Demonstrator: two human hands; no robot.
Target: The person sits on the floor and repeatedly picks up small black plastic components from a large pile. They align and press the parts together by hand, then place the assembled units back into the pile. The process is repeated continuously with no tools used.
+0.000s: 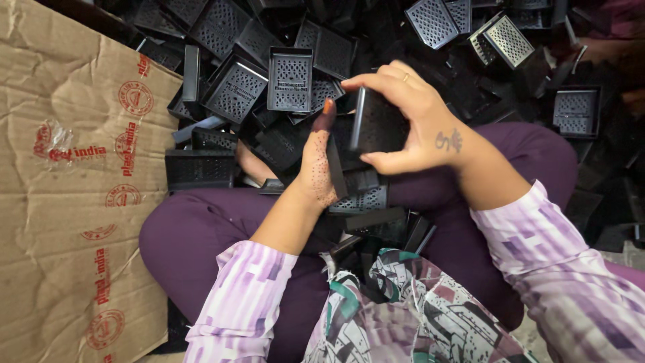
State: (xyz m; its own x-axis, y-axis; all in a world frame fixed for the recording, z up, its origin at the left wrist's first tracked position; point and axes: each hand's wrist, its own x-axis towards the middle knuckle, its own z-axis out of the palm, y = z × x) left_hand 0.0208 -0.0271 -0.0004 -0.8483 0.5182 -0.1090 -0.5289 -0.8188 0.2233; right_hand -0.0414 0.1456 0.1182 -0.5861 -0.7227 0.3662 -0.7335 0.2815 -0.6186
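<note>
Left hand (317, 165) raised edge-on, fingers straight, thumb up. Right hand (410, 121) curled in closed grip, wrist bent inward. Both forearms converging above lap, sleeves at mid-forearm.

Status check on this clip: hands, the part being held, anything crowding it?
Right hand clamped on a black plastic tray, held on edge. Left hand pressed against its left side. Loose trays in the lap; big pile right behind, cardboard at left.

Flattened brown cardboard box (74, 202) at left edge — creased, red round stamps and red print, clear tape patch near top.
</note>
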